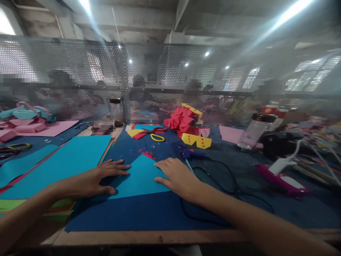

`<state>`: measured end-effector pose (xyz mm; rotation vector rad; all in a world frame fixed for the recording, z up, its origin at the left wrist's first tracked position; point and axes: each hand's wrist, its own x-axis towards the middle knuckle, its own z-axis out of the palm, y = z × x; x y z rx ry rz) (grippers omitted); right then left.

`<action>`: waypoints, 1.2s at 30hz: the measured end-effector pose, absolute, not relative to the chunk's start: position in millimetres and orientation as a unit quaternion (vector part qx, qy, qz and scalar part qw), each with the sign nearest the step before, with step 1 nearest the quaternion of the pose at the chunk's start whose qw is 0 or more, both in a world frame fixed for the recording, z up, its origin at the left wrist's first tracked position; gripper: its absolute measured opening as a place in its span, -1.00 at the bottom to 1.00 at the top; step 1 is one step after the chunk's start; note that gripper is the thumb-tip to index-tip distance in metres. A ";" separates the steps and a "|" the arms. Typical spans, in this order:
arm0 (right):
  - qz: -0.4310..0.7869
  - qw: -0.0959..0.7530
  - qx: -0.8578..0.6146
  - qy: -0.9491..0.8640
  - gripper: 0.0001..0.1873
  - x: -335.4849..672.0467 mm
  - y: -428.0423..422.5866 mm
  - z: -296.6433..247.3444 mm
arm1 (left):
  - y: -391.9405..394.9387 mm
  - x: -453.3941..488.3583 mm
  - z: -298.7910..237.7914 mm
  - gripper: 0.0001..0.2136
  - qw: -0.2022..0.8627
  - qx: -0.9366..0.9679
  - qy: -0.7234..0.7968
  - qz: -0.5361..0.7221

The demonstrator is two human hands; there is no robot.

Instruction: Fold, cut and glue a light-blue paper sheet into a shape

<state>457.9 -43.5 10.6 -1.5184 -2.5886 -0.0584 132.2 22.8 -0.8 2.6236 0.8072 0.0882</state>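
A sheet of bright blue paper [141, 179] with a pointed far edge lies flat on the dark blue table mat. My left hand [102, 177] rests at its left side, fingers stretched out and thumb on the paper. On the right side lies my right hand [177, 176], its fingers extended over the paper's edge. Small red paper scraps [146, 153] are scattered just past the paper's tip. Beyond them sit scissors [157, 135] with red and yellow handles. A blue glue gun [193, 153] with a black cord is beyond my right hand.
A stack of large blue sheets [66, 160] lies to the left. Red folded paper pieces [183, 121] and a yellow dotted piece [197, 141] stand at the back. Right are a clear jar [253, 133] and a magenta power strip [283, 181]. A perforated metal screen [160, 78] closes the far side.
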 end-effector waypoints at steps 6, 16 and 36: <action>-0.029 0.061 -0.496 -0.866 -0.53 457.2 -47.3 12.9 | 16.7 134.2 -0.3 -0.43 0.190 0.936 0.292 0.047; 0.022 0.150 -0.460 -0.875 -0.59 457.0 -51.1 7.7 | 12.3 132.9 -9.4 -0.49 0.189 0.930 0.305 0.077; 0.096 0.507 -0.495 -0.699 -0.76 495.6 -6.6 27.6 | -5.6 143.5 -8.0 -0.36 0.096 0.951 0.287 0.059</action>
